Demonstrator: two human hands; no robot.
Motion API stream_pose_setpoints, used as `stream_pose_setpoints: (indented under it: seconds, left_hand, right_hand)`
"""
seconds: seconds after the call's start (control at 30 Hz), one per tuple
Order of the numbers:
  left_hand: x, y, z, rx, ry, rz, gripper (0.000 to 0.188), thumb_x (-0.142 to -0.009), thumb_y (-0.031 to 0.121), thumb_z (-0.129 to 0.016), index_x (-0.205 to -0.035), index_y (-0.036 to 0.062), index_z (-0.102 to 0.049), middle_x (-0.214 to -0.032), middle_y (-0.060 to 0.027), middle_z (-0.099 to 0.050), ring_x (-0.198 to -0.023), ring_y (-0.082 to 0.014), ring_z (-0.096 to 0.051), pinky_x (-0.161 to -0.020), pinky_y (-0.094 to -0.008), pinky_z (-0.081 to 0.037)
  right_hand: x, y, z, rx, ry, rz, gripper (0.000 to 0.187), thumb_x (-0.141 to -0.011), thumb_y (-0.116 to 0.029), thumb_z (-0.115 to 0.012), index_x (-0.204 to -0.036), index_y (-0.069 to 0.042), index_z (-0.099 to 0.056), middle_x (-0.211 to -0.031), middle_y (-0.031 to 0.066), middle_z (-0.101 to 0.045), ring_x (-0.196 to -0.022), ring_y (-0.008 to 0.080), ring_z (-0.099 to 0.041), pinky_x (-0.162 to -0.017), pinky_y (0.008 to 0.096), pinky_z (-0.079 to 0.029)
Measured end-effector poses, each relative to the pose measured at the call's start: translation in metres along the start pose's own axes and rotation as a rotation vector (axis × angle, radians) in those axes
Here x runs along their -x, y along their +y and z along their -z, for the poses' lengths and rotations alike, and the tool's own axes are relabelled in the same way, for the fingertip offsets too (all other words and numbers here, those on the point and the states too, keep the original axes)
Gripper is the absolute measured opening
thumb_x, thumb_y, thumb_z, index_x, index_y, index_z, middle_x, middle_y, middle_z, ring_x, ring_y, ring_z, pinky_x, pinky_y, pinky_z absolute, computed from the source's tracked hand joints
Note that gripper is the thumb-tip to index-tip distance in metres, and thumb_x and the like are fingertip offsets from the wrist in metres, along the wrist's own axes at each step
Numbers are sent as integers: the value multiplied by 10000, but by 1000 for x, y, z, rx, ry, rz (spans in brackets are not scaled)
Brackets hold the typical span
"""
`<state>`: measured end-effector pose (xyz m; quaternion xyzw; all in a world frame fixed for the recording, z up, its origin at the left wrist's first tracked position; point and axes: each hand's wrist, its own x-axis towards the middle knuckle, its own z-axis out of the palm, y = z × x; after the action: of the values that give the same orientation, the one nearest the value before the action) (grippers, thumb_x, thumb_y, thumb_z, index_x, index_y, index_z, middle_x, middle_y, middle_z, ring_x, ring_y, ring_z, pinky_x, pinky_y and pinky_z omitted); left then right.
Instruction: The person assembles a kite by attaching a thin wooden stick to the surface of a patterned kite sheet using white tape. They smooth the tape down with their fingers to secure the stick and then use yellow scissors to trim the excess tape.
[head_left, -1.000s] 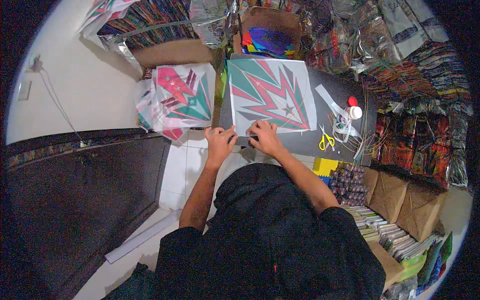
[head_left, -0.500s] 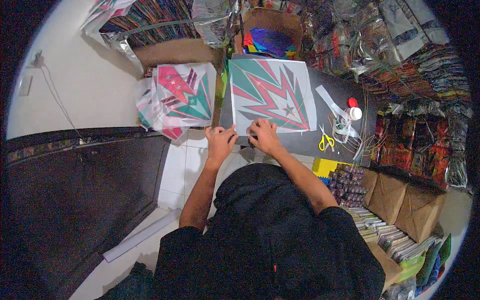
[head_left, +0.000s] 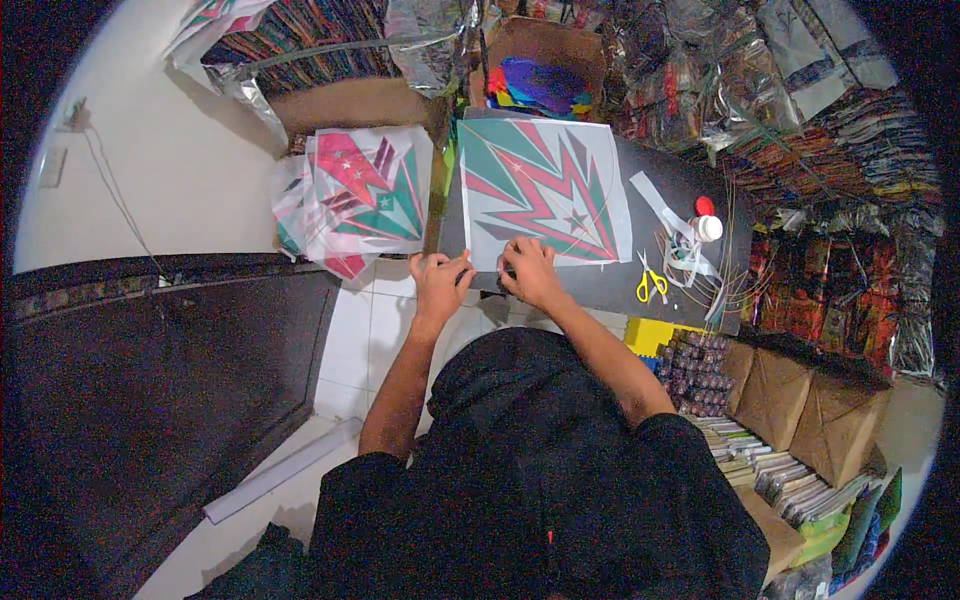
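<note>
A square kite (head_left: 545,215) of thin white sheet, printed with jagged green, red and grey shapes and a star, lies flat on a dark table (head_left: 600,290). A thin curved stick runs across it. At its near left corner, my left hand (head_left: 440,285) is closed, thumb and forefinger pinched at the sheet's edge. My right hand (head_left: 530,272) rests at the near edge, a little right of the left one, its fingers curled in. What its fingertips hold, if anything, is too small to make out.
Right of the kite lie yellow-handled scissors (head_left: 652,286), white strips (head_left: 655,195), a white bottle (head_left: 708,228) with a red cap and several thin sticks (head_left: 745,285). More printed sheets (head_left: 370,200) lie to the left. Bagged stacks (head_left: 840,150) and cardboard boxes (head_left: 840,420) crowd the right side.
My right hand has shifted very slightly at the kite's near edge. My left hand keeps its place, and the kite lies as before.
</note>
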<state>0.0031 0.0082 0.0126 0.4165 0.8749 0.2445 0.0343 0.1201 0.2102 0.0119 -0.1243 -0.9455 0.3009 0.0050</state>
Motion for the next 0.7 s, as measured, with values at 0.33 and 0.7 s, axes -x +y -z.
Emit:
stream_pose_setpoints:
  seconds: [0.33, 0.7]
  left_hand:
    - [0, -4, -3, -18, -31, 0, 303, -913, 322, -789, -1176, 173, -799, -1054, 24, -767, -1052, -225, -618, -1115, -596, -282]
    - [1, -7, -1, 22, -56, 8, 410, -939, 324, -769, -1316, 165, -757, -991, 36, -757, -1059, -234, -613, -1125, -587, -275]
  right_hand:
    - [4, 11, 4, 53, 4, 9, 279, -803, -276, -769, -1036, -130, -721, -1260, 98, -588, -1265, 336, -517, -1018, 556, -380]
    - [-1, 2, 10, -19, -6, 44, 416, -767, -279, -810, -1143, -172, -665, -1315, 114, -532, -1289, 379, -480, -1043, 606, -356]
